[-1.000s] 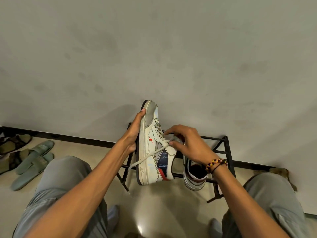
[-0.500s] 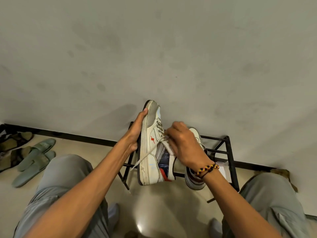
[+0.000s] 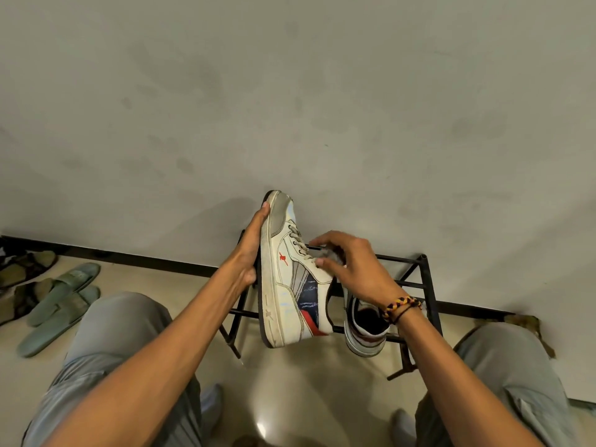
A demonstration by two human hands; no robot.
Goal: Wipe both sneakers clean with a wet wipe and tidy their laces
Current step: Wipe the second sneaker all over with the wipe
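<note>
While propped toe-up by the left hand (image 3: pixel 250 250), pressed flat along the sole with fingers straight, the held sneaker (image 3: pixel 292 275) sits just above the black shoe rack (image 3: pixel 425 285). Right hand (image 3: pixel 351 266) curled over the tongue, fingertips at the laces (image 3: pixel 298 240); hard to tell whether that grip pinches a lace end or merely tucks it, the spot being blurred. Second sneaker (image 3: pixel 366 333) resting on the rack, just below the right wrist, heel toward the camera. No wipe visible anywhere. Judged step: lace tidying on the first shoe. Next move probably calls for pushing loose ends down inside the collar under the right grip, keeping the left palm firm against the sole so nothing twists. Green slippers (image 3: pixel 58 304) well off beyond the left grip.
</note>
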